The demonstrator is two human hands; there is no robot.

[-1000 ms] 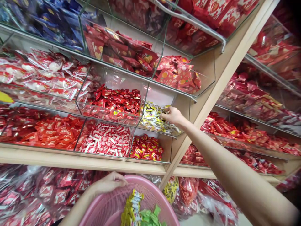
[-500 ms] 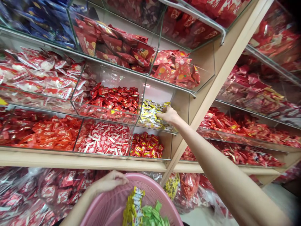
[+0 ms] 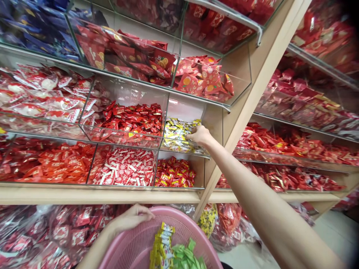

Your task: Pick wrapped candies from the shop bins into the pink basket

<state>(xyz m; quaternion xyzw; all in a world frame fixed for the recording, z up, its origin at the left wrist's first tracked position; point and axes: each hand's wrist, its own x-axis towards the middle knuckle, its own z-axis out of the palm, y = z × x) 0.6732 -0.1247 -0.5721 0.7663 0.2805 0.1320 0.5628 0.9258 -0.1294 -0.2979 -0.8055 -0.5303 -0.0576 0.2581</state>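
My left hand (image 3: 134, 218) grips the far-left rim of a pink plastic basket (image 3: 193, 228), thumb and fingers bent over its edge. Inside the basket lie a strip-like pile of yellow-and-white wrapped candies (image 3: 162, 246) and a heap of green wrapped candies (image 3: 188, 257). Up on the shelf, my right hand (image 3: 199, 135) reaches into a clear bin of yellow-and-white wrapped candies (image 3: 176, 129). Its fingers are curled around some of the candies at the bin's right side; the fingertips are partly hidden.
Clear dividers split the shelves into bins. Red candies (image 3: 134, 117) fill the bin to the left, and red-and-yellow candies (image 3: 175, 172) sit below. A slanting wooden upright (image 3: 241, 108) stands right of my hand. Bagged candies (image 3: 64, 231) lie under the wooden shelf edge (image 3: 106, 194).
My right hand stays in the same bin, its fingers drawn closer together among the candies. The view has shifted slightly; my left hand keeps its hold on the basket rim.
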